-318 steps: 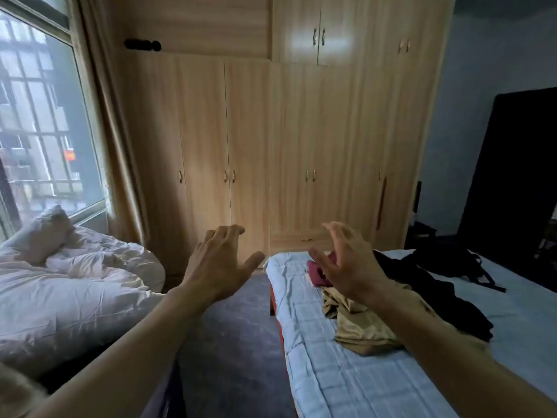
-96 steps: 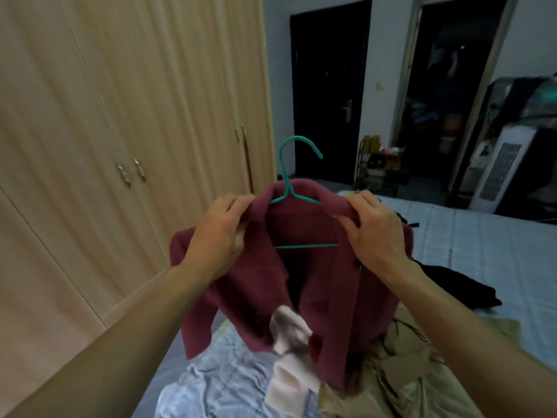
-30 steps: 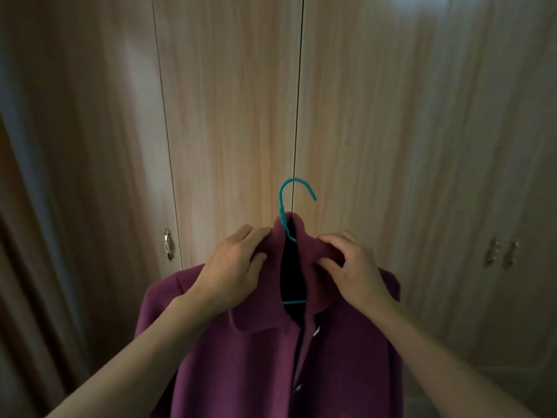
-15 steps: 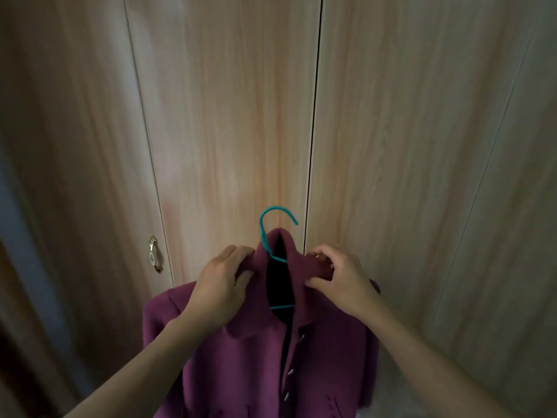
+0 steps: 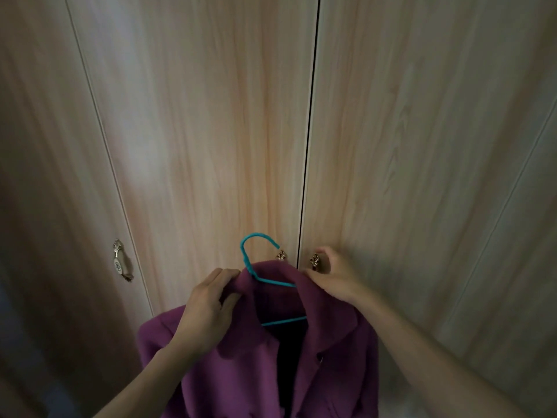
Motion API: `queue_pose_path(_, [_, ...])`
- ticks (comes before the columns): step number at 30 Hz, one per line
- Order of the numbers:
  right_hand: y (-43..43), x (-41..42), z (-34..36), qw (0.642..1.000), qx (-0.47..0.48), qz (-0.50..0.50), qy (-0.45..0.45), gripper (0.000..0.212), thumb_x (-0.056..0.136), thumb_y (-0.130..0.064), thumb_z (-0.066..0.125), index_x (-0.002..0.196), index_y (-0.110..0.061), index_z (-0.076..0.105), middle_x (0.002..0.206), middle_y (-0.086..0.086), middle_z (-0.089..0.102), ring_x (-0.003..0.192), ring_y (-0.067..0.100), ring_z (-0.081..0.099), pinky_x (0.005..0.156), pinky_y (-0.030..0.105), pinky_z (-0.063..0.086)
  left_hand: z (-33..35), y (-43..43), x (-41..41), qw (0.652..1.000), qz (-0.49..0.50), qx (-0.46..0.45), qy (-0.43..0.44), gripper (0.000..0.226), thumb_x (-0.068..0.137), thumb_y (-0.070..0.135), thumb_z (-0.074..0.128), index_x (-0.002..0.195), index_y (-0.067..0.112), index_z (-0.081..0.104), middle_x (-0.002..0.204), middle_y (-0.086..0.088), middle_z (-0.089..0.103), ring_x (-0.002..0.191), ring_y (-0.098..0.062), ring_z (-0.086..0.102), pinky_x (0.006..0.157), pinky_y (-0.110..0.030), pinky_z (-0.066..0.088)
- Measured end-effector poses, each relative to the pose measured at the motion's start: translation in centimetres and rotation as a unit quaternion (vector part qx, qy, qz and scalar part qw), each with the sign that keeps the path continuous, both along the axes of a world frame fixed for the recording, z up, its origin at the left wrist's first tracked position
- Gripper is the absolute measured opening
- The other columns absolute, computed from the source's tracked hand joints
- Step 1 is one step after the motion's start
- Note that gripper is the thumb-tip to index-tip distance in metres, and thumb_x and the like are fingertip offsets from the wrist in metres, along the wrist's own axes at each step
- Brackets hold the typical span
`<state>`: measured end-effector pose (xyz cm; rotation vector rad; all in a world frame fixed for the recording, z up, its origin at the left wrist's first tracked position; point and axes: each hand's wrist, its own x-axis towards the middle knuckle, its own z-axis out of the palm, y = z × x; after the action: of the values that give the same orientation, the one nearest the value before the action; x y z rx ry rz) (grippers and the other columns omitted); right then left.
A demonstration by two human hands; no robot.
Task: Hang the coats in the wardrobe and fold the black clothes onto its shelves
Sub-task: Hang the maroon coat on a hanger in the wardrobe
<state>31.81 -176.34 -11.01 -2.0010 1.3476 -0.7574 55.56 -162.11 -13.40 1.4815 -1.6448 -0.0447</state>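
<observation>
Left hand (image 5: pixel 208 309) grips the purple coat (image 5: pixel 256 372) at the left side of its collar, fingers curled over the fabric, thumb underneath. Coat hangs on a teal hanger (image 5: pixel 283 321), hook standing up above the collar, front open, body dropping out of view below.

Right hand (image 5: pixel 334 276) is at the right edge of the collar, up against the right door handle (image 5: pixel 315 262). Fingers curl above the handle and the thumb sits below it; cannot tell whether they have closed on it.

Wardrobe (image 5: pixel 226 131) directly behind, doors closed. Left door handle (image 5: pixel 281 255) shows just beside the hook. A third handle (image 5: pixel 120 263) sits well apart to the left.
</observation>
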Motion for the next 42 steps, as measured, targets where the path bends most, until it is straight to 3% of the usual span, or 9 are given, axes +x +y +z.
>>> queue_pose_path(4, [-0.7, 1.0, -1.9, 0.999, 0.039, -0.007, 0.001, 0.08, 0.065, -0.069, 0.069, 0.134, -0.035, 0.046, 0.129, -0.006, 0.056, 0.109, 0.01, 0.057, 0.095, 0.034, 0.049, -1.0, -1.1, 0.8, 1.0, -0.005, 0.007, -0.007, 0.032, 0.084, 0.008, 0.065, 0.109, 0.027, 0.062, 0.097, 0.018, 0.058, 0.089, -0.001, 0.058, 0.079, -0.02, 0.046])
queue_pose_path(8, [-0.6, 1.9, -2.9, 1.0, 0.004, -0.001, -0.009, 0.072, 0.077, -0.052, 0.072, 0.139, -0.033, 0.042, 0.133, -0.005, 0.053, 0.117, 0.015, 0.053, 0.091, 0.025, 0.042, -1.5, -1.5, 1.4, 1.0, -0.01, 0.007, -0.027, 0.032, 0.082, 0.016, 0.061, 0.107, 0.035, 0.056, 0.095, 0.024, 0.054, 0.087, 0.003, 0.055, 0.078, -0.01, 0.041])
queue_pose_path(13, [-0.6, 2.0, -3.6, 0.996, -0.081, 0.021, 0.008, 0.072, 0.083, -0.046, 0.068, 0.145, -0.037, 0.032, 0.141, -0.001, 0.046, 0.123, 0.017, 0.048, 0.103, 0.032, 0.042, -1.9, -1.5, 2.0, 0.999, -0.01, -0.002, -0.041, 0.032, 0.082, 0.016, 0.062, 0.106, 0.034, 0.054, 0.093, 0.018, 0.055, 0.083, -0.001, 0.055, 0.077, -0.014, 0.042])
queue_pose_path(19, [1.7, 1.9, -2.9, 0.985, -0.155, 0.035, 0.072, 0.069, 0.091, -0.039, 0.062, 0.151, -0.031, 0.029, 0.122, 0.012, 0.057, 0.102, 0.027, 0.058, 0.088, 0.022, 0.038, -1.8, -0.2, 2.7, 0.998, -0.034, 0.0, -0.052, 0.03, 0.081, 0.016, 0.062, 0.106, 0.032, 0.056, 0.094, 0.014, 0.057, 0.083, -0.004, 0.056, 0.076, -0.015, 0.042])
queue_pose_path(24, [5.3, 2.1, -3.4, 0.992, -0.108, -0.02, 0.062, 0.055, 0.098, -0.044, 0.047, 0.147, -0.051, 0.023, 0.102, 0.01, 0.058, 0.076, 0.006, 0.052, 0.091, 0.03, 0.048, -1.0, 1.3, 3.5, 0.996, -0.061, -0.011, -0.057, 0.031, 0.081, 0.018, 0.06, 0.106, 0.034, 0.052, 0.095, 0.013, 0.057, 0.083, -0.007, 0.056, 0.077, -0.023, 0.045])
queue_pose_path(31, [13.7, 0.4, -4.1, 0.986, -0.132, -0.101, 0.005, 0.042, 0.102, -0.033, 0.04, 0.143, -0.045, 0.039, 0.116, 0.011, 0.058, 0.095, 0.017, 0.06, 0.094, 0.019, 0.042, -0.5, 4.5, 3.0, 0.991, -0.117, -0.034, -0.063, 0.032, 0.081, 0.017, 0.06, 0.109, 0.031, 0.052, 0.097, 0.014, 0.055, 0.087, -0.011, 0.057, 0.079, -0.026, 0.045])
queue_pose_path(34, [17.1, -1.3, -4.4, 0.98, -0.149, -0.134, 0.021, 0.042, 0.103, -0.034, 0.037, 0.142, -0.047, 0.038, 0.108, 0.012, 0.062, 0.093, 0.022, 0.062, 0.093, 0.027, 0.047, -0.3, 5.9, 2.1, 0.985, -0.15, -0.046, -0.075, 0.028, 0.082, 0.022, 0.056, 0.109, 0.026, 0.054, 0.097, 0.011, 0.056, 0.086, -0.016, 0.06, 0.077, -0.032, 0.048])
queue_pose_path(40, [22.9, -4.2, -4.3, 0.972, -0.143, -0.182, 0.048, 0.043, 0.103, -0.038, 0.035, 0.145, -0.045, 0.035, 0.128, 0.007, 0.057, 0.1, 0.011, 0.06, 0.091, 0.009, 0.035, -0.2, 7.7, -0.2, 0.977, -0.199, -0.04, -0.07, 0.028, 0.083, 0.029, 0.051, 0.109, 0.02, 0.057, 0.099, 0.007, 0.058, 0.088, -0.02, 0.061, 0.078, -0.036, 0.051])
queue_pose_path(42, [23.9, -4.9, -4.4, 0.964, -0.166, -0.197, 0.059, 0.044, 0.102, -0.041, 0.034, 0.145, -0.043, 0.037, 0.128, 0.007, 0.058, 0.104, 0.015, 0.062, 0.096, 0.015, 0.042, -0.1, 7.9, -1.0, 0.976, -0.203, -0.034, -0.065, 0.027, 0.083, 0.024, 0.055, 0.108, 0.018, 0.059, 0.101, 0.005, 0.06, 0.09, -0.02, 0.061, 0.08, -0.035, 0.049])
